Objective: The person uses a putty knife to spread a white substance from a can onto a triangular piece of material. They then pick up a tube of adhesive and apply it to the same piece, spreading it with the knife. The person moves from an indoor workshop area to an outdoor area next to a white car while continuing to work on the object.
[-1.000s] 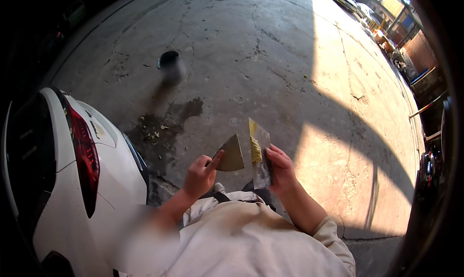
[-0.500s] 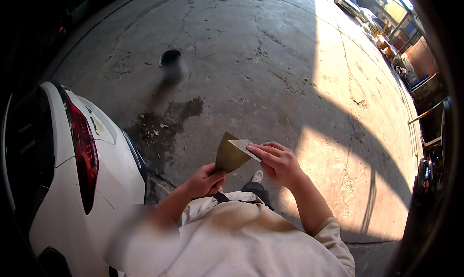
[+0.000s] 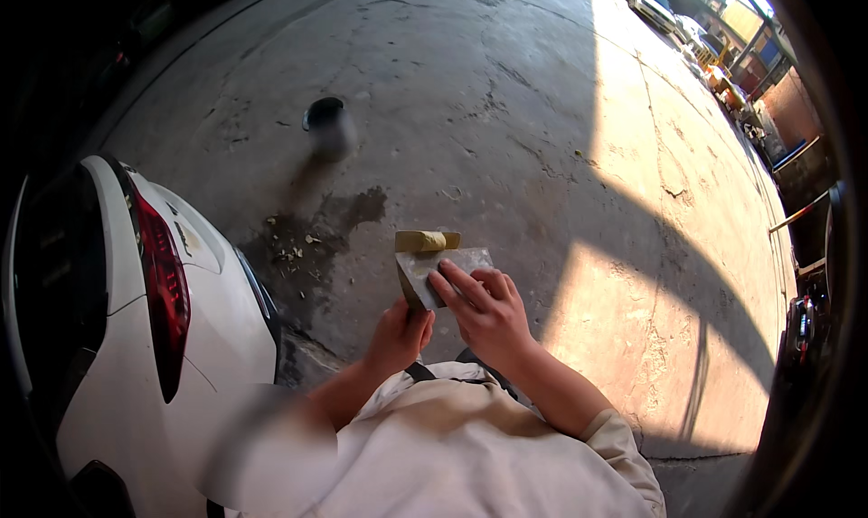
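Observation:
My left hand [image 3: 399, 334] is closed around the lower end of a wide putty knife [image 3: 407, 240], whose fan-shaped blade looks yellowish; its handle is hidden in my grip. Along the blade's far edge lies a thick strip of yellow-beige putty [image 3: 435, 240]. In my right hand [image 3: 489, 312] is a flat grey scraper [image 3: 458, 256], with my fingers pressed along its upper face. The scraper lies across the front of the putty knife's blade and covers much of it, just below the putty.
A white car [image 3: 226, 342] with a red tail light [image 3: 163, 287] stands close on my left. A dark-rimmed bucket [image 3: 330, 129], partly blurred, is on the concrete ahead. Pale scraps [image 3: 294, 249] lie by a damp patch. Sunlit ground [image 3: 633, 328] spreads to the right.
The putty knife has tilted so its far edge with the putty shows. My right hand and scraper have shifted left, laid across the blade.

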Available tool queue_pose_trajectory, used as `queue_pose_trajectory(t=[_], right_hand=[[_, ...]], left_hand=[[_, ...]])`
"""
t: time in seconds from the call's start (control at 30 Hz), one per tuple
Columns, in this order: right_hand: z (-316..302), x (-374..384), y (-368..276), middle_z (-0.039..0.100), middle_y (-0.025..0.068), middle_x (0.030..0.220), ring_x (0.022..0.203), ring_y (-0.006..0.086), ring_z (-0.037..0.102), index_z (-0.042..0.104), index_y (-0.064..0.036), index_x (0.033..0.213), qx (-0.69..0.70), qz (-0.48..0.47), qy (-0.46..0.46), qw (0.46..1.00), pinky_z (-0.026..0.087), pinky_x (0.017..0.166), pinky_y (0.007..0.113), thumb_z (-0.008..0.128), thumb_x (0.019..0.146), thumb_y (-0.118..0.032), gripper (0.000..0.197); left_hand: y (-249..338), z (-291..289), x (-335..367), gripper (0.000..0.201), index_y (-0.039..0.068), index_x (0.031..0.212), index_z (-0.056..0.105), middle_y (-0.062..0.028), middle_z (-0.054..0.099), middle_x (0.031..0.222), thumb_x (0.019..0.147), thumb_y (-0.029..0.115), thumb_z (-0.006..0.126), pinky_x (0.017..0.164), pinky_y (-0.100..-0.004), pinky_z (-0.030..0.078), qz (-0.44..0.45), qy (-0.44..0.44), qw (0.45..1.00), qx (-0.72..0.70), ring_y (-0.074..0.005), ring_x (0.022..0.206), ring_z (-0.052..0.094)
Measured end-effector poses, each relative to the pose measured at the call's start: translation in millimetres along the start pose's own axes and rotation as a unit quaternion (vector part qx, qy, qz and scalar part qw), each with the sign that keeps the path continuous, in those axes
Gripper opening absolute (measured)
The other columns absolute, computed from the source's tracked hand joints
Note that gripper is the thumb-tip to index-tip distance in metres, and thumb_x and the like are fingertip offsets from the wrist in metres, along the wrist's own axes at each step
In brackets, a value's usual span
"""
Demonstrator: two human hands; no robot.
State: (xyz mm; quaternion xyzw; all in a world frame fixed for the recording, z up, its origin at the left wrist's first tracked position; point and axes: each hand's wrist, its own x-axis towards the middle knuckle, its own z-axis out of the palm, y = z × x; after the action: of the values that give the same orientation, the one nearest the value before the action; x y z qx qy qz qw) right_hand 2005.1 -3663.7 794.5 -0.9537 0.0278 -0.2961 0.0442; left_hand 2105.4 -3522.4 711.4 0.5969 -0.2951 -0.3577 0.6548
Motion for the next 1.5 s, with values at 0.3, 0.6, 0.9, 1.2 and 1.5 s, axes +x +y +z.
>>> queue_pose_trajectory(t=[0.3, 0.6, 0.9, 1.2, 1.5], right_hand=[[6, 2, 7, 0.058, 0.0002, 0.123, 0.088, 0.0193, 0.054, 0.062, -0.0122, 0.118, 0.018, 0.000, -0.010, 1.000, 0.046, 0.079, 0.033, 0.061, 0.068, -0.008, 0.051], [-10, 12, 23, 0.065, 0.0028, 0.110, 0.083, 0.0237, 0.059, 0.064, -0.0140, 0.116, 0.159, 0.000, 0.080, 0.984, 0.052, 0.074, 0.034, 0.066, 0.068, 0.002, 0.050], [-14, 8, 53, 0.067, 0.0090, 0.098, 0.083, 0.0277, 0.063, 0.064, -0.0123, 0.115, 0.287, 0.032, -0.081, 0.954, 0.053, 0.071, 0.034, 0.062, 0.075, 0.006, 0.044], [29, -32, 21, 0.064, 0.0054, 0.099, 0.086, 0.0129, 0.062, 0.057, 0.0016, 0.115, 0.764, 0.468, -0.055, 0.441, 0.051, 0.077, 0.027, 0.053, 0.095, -0.013, 0.025], [14, -37, 24, 0.064, 0.0113, 0.106, 0.092, 0.0194, 0.066, 0.053, 0.0008, 0.118, 0.826, 0.456, 0.023, 0.331, 0.055, 0.079, 0.033, 0.052, 0.093, -0.012, 0.028]], left_hand=[[-9, -1, 1, 0.017, 0.007, 0.091, 0.042, -0.0014, 0.047, 0.067, 0.100, 0.021, 0.045, 0.042, -0.0235, 0.034, -0.069, 0.007, 0.995, -0.078, -0.0077, 0.047, 0.043], [-1, -24, -1, 0.020, 0.008, 0.087, 0.045, -0.0011, 0.045, 0.065, 0.099, 0.024, 0.048, 0.042, -0.0238, 0.032, -0.173, -0.065, 0.974, -0.129, -0.0084, 0.047, 0.042], [9, -52, -7, 0.020, 0.007, 0.089, 0.048, -0.0010, 0.046, 0.064, 0.098, 0.025, 0.050, 0.044, -0.0237, 0.032, -0.195, -0.141, 0.960, -0.141, -0.0079, 0.048, 0.041], [-6, -21, 1, 0.066, 0.015, 0.141, 0.040, -0.0101, 0.053, 0.091, 0.080, -0.001, 0.058, 0.062, -0.0351, 0.047, 0.250, 0.009, 0.900, 0.358, -0.0260, 0.073, 0.055], [-16, -42, -4, 0.069, 0.018, 0.137, 0.046, -0.0085, 0.053, 0.086, 0.073, -0.003, 0.061, 0.064, -0.0373, 0.049, 0.285, 0.018, 0.824, 0.489, -0.0260, 0.070, 0.056]])
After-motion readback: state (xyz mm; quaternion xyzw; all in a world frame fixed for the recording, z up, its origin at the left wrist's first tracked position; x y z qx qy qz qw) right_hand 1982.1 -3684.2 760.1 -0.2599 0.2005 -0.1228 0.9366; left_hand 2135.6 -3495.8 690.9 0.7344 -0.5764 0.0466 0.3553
